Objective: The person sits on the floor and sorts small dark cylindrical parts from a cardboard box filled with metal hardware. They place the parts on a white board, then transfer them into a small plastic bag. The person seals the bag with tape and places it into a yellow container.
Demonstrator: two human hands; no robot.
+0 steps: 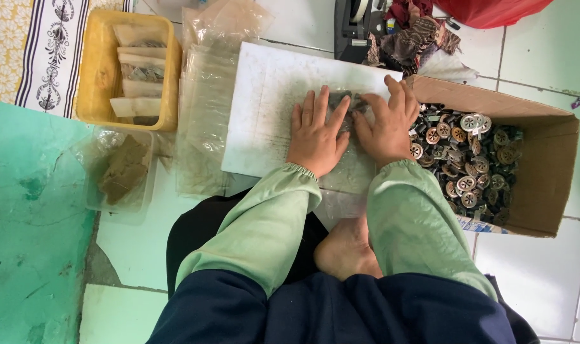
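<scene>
My left hand (315, 135) and my right hand (387, 121) press side by side on a small clear plastic bag (342, 105) holding dark round pieces. The bag lies on a white board (264, 108) on the tiled floor. Fingers of both hands are spread flat over the bag, pinning it down. Both arms wear pale green sleeves. Just right of my right hand stands an open cardboard box (545, 172) filled with several round metal button-like parts (468, 159).
A yellow plastic basket (99, 70) with filled bags sits at upper left. Below it is a clear tub (121, 172) with brown pieces. Empty clear bags (207, 95) lie left of the board. A tape dispenser (354, 25) and cloth scraps sit at the top. My bare foot (344, 248) rests below.
</scene>
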